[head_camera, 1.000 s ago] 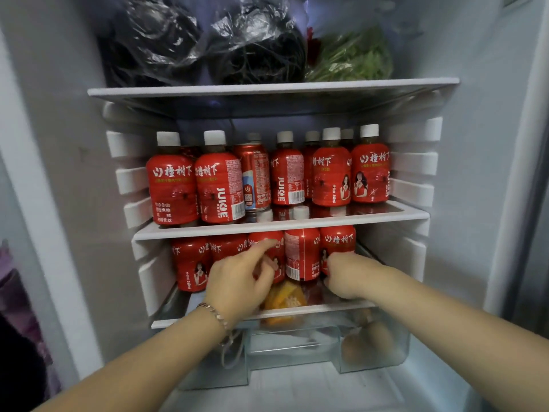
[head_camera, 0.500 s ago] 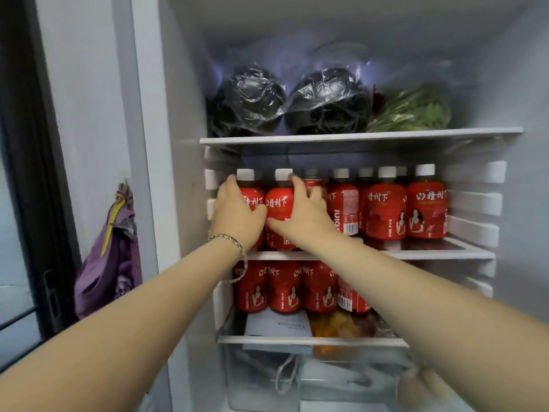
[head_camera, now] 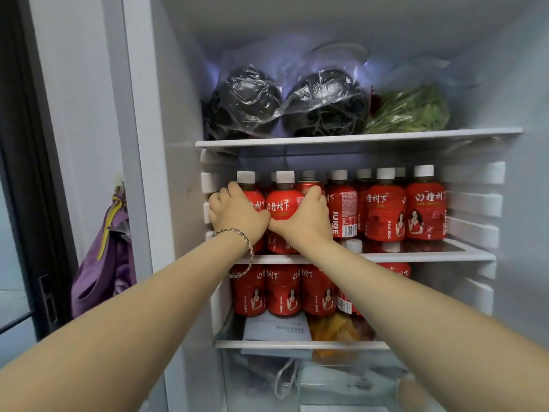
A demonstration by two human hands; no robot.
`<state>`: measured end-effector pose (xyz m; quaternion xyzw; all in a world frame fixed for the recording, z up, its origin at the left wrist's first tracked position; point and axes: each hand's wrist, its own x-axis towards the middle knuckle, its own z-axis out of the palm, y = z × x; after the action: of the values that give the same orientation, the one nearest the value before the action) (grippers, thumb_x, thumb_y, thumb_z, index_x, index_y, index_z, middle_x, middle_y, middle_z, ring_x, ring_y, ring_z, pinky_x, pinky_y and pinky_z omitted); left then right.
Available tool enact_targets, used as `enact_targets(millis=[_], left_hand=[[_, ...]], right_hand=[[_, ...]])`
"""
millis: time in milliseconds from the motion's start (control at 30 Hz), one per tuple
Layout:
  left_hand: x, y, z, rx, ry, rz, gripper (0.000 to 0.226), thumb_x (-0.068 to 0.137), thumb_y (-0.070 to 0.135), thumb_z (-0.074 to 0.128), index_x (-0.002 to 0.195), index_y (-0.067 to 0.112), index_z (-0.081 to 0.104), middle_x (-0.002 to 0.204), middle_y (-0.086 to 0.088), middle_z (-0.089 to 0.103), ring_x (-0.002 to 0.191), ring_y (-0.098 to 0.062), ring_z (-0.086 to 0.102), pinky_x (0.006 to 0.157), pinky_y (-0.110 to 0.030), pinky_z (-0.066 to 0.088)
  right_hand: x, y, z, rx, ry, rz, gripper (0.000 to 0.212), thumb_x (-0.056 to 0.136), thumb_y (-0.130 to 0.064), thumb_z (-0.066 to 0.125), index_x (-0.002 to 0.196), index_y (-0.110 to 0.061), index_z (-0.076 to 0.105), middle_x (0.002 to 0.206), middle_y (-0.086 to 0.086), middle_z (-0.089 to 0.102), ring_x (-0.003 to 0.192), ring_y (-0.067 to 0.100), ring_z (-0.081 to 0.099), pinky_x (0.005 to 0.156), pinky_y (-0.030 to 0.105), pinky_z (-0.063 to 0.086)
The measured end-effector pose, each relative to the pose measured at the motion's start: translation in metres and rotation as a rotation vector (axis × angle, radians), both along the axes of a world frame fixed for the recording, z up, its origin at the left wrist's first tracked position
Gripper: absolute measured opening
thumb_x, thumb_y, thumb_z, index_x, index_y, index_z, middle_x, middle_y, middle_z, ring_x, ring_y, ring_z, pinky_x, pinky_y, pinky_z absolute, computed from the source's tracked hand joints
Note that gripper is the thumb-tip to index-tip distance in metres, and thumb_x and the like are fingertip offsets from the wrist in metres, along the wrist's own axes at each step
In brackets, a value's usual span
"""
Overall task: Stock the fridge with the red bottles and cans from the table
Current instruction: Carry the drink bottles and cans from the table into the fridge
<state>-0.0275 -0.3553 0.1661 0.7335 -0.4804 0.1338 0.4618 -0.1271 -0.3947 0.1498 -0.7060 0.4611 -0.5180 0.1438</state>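
- The left hand (head_camera: 237,214) is closed round the far-left small red plastic bottle with a white screw cap (head_camera: 257,203), with the fingers wrapping its left side
- The right hand (head_camera: 306,217) grips the neighbouring red bottle (head_camera: 280,203), its fingers hooked over the right shoulder; the two thumbs touch low between the bottles
- Both bottles stand upright at the front left of the white-edged middle shelf (head_camera: 416,257), in line with more red bottles (head_camera: 384,215); a red metal can (head_camera: 309,183) shows just behind
- A lower row of red bottles (head_camera: 282,289) fills the shelf beneath
- Full, these bottles are probably weighty for their size, with stiff walls and a glossy sleeve that may slip
- The mid-body below the shoulder looks the surest hold, not the cap
- They are packed tight, so a careless nudge could topple the neighbours
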Motion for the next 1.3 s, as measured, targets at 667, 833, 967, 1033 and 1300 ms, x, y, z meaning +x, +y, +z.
enact_targets(millis=[667, 833, 967, 1033, 1300], left_hand=[[-0.016, 0.071, -0.062, -0.564, -0.068, -0.432, 0.063, 0.063, 0.013, 0.083, 0.115, 0.009, 0.046, 0.112, -0.003, 0.039, 0.100, 0.025, 0.033, 0.086, 0.004, 0.028], [-0.011, 0.088, -0.113, -0.493, -0.150, -0.458, 0.067, 0.061, 0.035, 0.069, 0.119, 0.018, 0.042, 0.110, 0.015, 0.036, 0.116, 0.019, 0.029, 0.099, 0.000, 0.023], [-0.013, 0.080, -0.145, -0.354, 0.038, -0.483, 0.071, 0.056, 0.006, 0.083, 0.114, 0.022, 0.046, 0.110, 0.010, 0.046, 0.106, 0.026, 0.035, 0.086, 0.007, 0.026], [-0.013, 0.069, -0.151, -0.311, 0.176, -0.447, 0.068, 0.060, 0.002, 0.081, 0.115, 0.023, 0.046, 0.113, 0.004, 0.048, 0.100, 0.029, 0.037, 0.080, 0.010, 0.027], [0.003, 0.024, -0.140, 0.000, 0.229, -0.354, 0.060, 0.079, 0.023, 0.069, 0.130, 0.017, 0.038, 0.127, -0.005, 0.041, 0.112, -0.014, 0.046, 0.094, -0.026, 0.039]], right_hand=[[-0.049, 0.064, -0.072, -0.447, -0.196, 0.299, 0.074, 0.055, -0.024, 0.079, 0.114, -0.041, 0.037, 0.115, -0.010, 0.032, 0.110, -0.022, 0.034, 0.090, -0.005, 0.028], [-0.059, 0.068, -0.117, -0.330, -0.045, 0.378, 0.077, 0.053, -0.038, 0.069, 0.123, -0.035, 0.037, 0.122, -0.029, 0.036, 0.116, -0.021, 0.035, 0.094, -0.003, 0.027], [-0.056, 0.059, -0.138, -0.186, -0.006, 0.320, 0.073, 0.054, -0.043, 0.070, 0.118, -0.042, 0.036, 0.122, -0.026, 0.038, 0.113, -0.023, 0.035, 0.091, -0.005, 0.028], [-0.053, 0.054, -0.143, -0.106, 0.024, 0.310, 0.077, 0.058, -0.036, 0.077, 0.122, -0.040, 0.036, 0.119, -0.027, 0.036, 0.108, -0.017, 0.039, 0.088, -0.006, 0.029], [-0.022, 0.028, -0.134, 0.122, -0.001, 0.208, 0.083, 0.069, -0.028, 0.077, 0.139, -0.026, 0.030, 0.116, -0.012, 0.032, 0.108, 0.005, 0.044, 0.087, 0.014, 0.034]])
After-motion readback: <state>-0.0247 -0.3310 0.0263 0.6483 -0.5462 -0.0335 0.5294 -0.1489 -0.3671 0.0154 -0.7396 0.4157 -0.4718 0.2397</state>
